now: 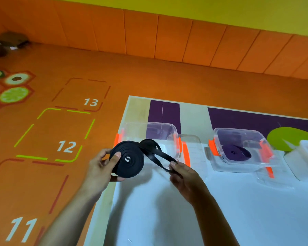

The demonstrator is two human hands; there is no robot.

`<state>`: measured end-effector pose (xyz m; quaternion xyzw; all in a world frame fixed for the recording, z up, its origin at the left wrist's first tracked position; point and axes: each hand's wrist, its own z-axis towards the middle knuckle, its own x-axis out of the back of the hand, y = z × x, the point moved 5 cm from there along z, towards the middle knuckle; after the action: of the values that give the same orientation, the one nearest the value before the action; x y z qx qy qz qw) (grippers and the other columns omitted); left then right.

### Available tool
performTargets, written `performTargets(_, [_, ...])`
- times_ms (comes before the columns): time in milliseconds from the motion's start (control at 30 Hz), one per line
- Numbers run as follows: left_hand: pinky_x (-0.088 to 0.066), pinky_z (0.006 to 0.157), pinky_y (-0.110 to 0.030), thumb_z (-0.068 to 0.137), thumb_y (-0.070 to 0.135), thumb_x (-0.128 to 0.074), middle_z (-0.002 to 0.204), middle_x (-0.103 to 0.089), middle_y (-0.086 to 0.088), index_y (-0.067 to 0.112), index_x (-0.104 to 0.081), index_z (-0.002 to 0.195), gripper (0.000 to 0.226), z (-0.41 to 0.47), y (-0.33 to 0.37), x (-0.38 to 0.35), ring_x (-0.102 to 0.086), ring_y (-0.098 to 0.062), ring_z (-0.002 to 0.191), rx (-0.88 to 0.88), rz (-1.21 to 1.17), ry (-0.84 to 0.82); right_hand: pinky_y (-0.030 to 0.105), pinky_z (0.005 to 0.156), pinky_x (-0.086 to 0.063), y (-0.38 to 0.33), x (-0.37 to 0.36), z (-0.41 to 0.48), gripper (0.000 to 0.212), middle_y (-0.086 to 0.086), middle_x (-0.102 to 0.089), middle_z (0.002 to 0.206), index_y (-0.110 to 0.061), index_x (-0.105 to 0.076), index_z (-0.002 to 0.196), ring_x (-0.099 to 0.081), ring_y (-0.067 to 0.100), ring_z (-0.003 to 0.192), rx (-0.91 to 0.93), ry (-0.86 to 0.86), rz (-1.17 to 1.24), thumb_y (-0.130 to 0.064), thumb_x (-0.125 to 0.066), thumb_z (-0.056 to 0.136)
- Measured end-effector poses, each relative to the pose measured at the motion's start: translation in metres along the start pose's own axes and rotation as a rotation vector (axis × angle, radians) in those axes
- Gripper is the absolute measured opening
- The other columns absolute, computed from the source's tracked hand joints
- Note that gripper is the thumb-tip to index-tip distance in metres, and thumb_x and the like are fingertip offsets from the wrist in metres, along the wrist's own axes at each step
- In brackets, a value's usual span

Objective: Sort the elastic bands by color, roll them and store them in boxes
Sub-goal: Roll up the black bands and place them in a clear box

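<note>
Head view: on the white tabletop (167,210), the right box (242,134) already holds a rolled purple band (236,153). The middle box (160,128) looks empty. The black band (127,159) is nearly all rolled, with a loose tail left. The left hand (100,167) grips the roll in the middle of the frame. The right hand (183,172) pinches the tail beside it.

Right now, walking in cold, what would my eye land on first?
The black band, mostly wound into a flat coil, is held up in the middle: the left hand grips the coil while the right hand pinches its loose tail. To the right, on the table, a clear box holds a rolled purple band. The bright orange floor at left carries painted numbers 11, 12 and 13.
</note>
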<state>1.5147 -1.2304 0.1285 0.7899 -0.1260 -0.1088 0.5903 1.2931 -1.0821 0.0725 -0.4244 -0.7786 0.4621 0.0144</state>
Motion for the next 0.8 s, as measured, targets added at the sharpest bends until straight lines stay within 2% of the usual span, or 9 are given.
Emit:
performTargets(67, [-0.063, 0.055, -0.048, 0.1, 0.015, -0.062, 0.074, -0.075, -0.005, 0.007, -0.062, 0.108, 0.012, 0.005, -0.006, 0.003, -0.073, -0.017, 0.067, 0.021, -0.006, -0.016, 0.02, 0.068, -0.045, 0.007, -0.006, 0.002, 0.018, 0.002, -0.058, 0.083, -0.012, -0.075, 0.081, -0.05, 0.01, 0.067, -0.04, -0.049, 0.106, -0.014, -0.065, 0.096])
performTargets(133, [-0.063, 0.06, -0.053, 0.1, 0.018, -0.063, 0.087, -0.072, -0.025, 0.005, -0.062, 0.111, 0.017, 0.013, -0.01, 0.008, -0.074, -0.028, 0.079, 0.035, -0.011, -0.021, 0.023, 0.076, -0.049, 0.009, -0.012, 0.002, 0.009, 0.004, -0.062, 0.086, -0.011, -0.077, 0.083, -0.056, 0.013, 0.08, -0.043, -0.066, 0.138, -0.015, -0.07, 0.087])
performTargets(267, [-0.063, 0.063, -0.055, 0.099, 0.023, -0.064, 0.099, -0.055, -0.046, 0.01, -0.063, 0.114, 0.02, 0.024, -0.015, 0.016, -0.071, -0.043, 0.1, 0.04, -0.014, -0.048, 0.031, 0.079, -0.045, 0.013, -0.009, 0.006, 0.022, 0.002, -0.065, 0.085, -0.008, -0.079, 0.1, -0.059, 0.015, 0.083, 0.013, -0.001, -0.103, -0.019, -0.077, 0.081])
performTargets(400, [-0.064, 0.064, -0.054, 0.099, 0.021, -0.062, 0.098, -0.064, -0.039, 0.009, -0.062, 0.113, 0.018, 0.027, -0.016, 0.013, -0.075, -0.037, 0.092, 0.063, -0.06, -0.058, 0.032, 0.078, -0.049, 0.002, -0.006, 0.01, 0.042, 0.012, -0.07, 0.09, -0.006, -0.079, 0.103, -0.065, 0.021, 0.083, 0.068, -0.009, -0.034, -0.025, -0.088, 0.066])
performTargets(533, [-0.064, 0.064, -0.05, 0.099, 0.02, -0.062, 0.091, -0.075, -0.021, 0.006, -0.062, 0.111, 0.018, 0.032, -0.017, 0.008, -0.076, -0.031, 0.082, 0.103, -0.077, -0.034, 0.031, 0.084, -0.046, 0.0, -0.005, 0.021, 0.072, 0.007, -0.075, 0.1, -0.013, -0.079, 0.108, -0.071, 0.016, 0.089, 0.103, -0.087, 0.195, -0.035, -0.104, 0.044])
performTargets(600, [-0.064, 0.066, -0.052, 0.098, 0.021, -0.062, 0.091, -0.077, -0.015, 0.008, -0.062, 0.108, 0.016, 0.035, -0.019, 0.003, -0.076, -0.034, 0.085, 0.133, -0.087, -0.022, 0.033, 0.087, -0.044, 0.004, -0.004, 0.027, 0.06, 0.002, -0.074, 0.096, -0.018, -0.08, 0.1, -0.07, 0.014, 0.087, 0.079, -0.136, 0.268, -0.034, -0.103, 0.046])
performTargets(700, [-0.064, 0.068, -0.053, 0.098, 0.022, -0.062, 0.095, -0.077, -0.015, 0.01, -0.063, 0.107, 0.015, 0.04, -0.02, -0.005, -0.076, -0.036, 0.088, 0.153, -0.094, -0.016, 0.037, 0.091, -0.045, 0.008, -0.006, 0.033, 0.02, 0.004, -0.064, 0.086, -0.02, -0.079, 0.094, -0.068, 0.015, 0.08, -0.007, -0.16, 0.286, -0.032, -0.081, 0.078])
performTargets(733, [-0.064, 0.07, -0.053, 0.099, 0.021, -0.062, 0.096, -0.077, -0.016, 0.008, -0.062, 0.109, 0.017, 0.04, -0.022, -0.011, -0.076, -0.036, 0.089, 0.165, -0.094, -0.017, 0.037, 0.09, -0.045, 0.006, -0.006, 0.034, 0.019, 0.005, -0.057, 0.081, -0.019, -0.078, 0.097, -0.063, 0.017, 0.075, -0.009, -0.16, 0.254, -0.033, -0.072, 0.085])
performTargets(800, [-0.063, 0.075, -0.056, 0.099, 0.02, -0.062, 0.1, -0.076, -0.02, 0.005, -0.061, 0.112, 0.02, 0.043, -0.025, -0.025, -0.075, -0.036, 0.093, 0.211, -0.107, -0.033, 0.033, 0.081, -0.044, -0.006, -0.009, 0.041, 0.037, 0.004, -0.041, 0.073, -0.018, -0.075, 0.108, -0.046, 0.017, 0.067, 0.076, -0.193, 0.068, -0.046, -0.075, 0.084])
